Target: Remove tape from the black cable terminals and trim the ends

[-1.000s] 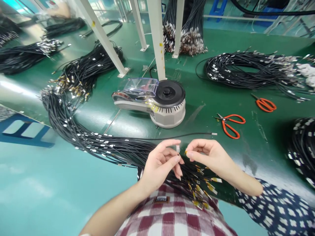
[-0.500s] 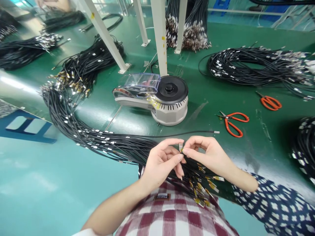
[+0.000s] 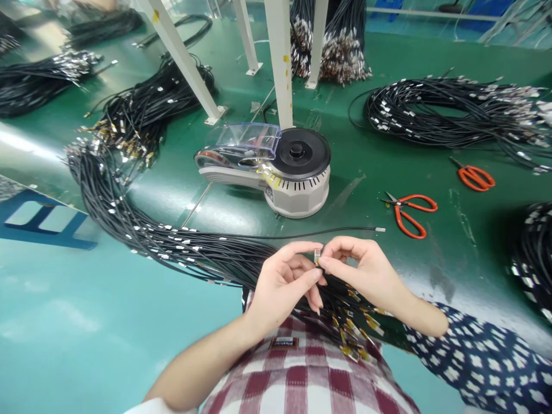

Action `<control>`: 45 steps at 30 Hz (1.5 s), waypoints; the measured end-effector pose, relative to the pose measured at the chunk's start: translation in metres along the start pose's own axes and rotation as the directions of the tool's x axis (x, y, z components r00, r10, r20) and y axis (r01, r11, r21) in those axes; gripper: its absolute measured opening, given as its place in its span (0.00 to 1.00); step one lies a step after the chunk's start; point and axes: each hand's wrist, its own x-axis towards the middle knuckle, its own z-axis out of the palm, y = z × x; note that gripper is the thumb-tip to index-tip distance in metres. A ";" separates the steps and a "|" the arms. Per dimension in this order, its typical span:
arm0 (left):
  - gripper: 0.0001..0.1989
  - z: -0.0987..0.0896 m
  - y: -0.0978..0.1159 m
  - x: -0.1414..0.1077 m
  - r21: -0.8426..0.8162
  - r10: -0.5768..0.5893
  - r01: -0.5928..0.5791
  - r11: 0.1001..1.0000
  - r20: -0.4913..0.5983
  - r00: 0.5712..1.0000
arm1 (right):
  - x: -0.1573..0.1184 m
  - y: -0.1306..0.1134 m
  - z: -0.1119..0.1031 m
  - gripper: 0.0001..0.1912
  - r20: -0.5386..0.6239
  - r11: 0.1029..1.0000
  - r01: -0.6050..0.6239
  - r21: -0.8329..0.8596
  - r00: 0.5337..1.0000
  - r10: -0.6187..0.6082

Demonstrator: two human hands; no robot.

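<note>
One metal connector [image 3: 317, 253] between left hand [image 3: 320, 263] fingertips.

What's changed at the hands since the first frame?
Right hand moved left, closing the gap; its fingertips are now at the connector in the left hand. No release visible. Unchanged: left hand's hold, dispenser, cable bundle.

The surface [image 3: 357, 201] looks smooth and glossy green; the dispenser [image 3: 297, 195] is matt grey plastic beneath a clear, shiny plastic cover [image 3: 248, 140]. The scissors [image 3: 409, 214] show metal blades.
</note>
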 end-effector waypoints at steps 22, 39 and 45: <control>0.15 -0.005 -0.008 0.007 -0.099 -0.115 0.112 0.989 -0.032 0.993 | 0.000 0.008 -0.003 0.09 0.009 0.999 0.031 0.025 0.999 -0.031; 0.13 -0.005 -0.009 0.009 -0.018 -0.045 0.044 0.999 -0.040 0.998 | 0.010 0.016 0.003 0.09 0.034 0.982 0.188 0.031 0.981 -0.189; 0.14 -0.006 -0.008 0.008 0.050 -0.032 0.037 0.998 -0.101 0.994 | 0.001 0.012 0.003 0.07 0.009 0.938 0.297 -0.181 0.954 -0.300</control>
